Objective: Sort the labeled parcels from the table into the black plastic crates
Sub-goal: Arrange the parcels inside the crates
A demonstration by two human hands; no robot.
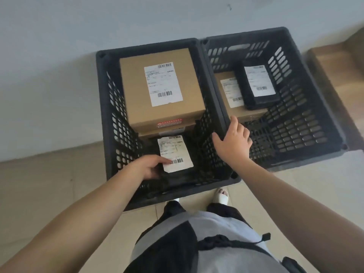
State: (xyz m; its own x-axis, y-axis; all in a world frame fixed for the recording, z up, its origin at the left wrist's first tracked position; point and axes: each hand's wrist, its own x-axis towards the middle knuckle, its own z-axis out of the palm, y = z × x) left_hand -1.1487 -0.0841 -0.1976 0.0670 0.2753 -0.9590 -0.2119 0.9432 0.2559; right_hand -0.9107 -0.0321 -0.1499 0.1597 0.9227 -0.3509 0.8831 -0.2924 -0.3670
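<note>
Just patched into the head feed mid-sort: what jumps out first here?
Two black crates sit side by side on the floor, the left crate holding a big brown box with a white label. Nearer the person, the left hand holds a black parcel low inside that crate, while the right hand rests on the rim between the crates. The right crate holds a small black parcel lying on a brown box.

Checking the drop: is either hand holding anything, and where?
Left hand holds the black parcel by its left edge; right hand holds nothing.
</note>
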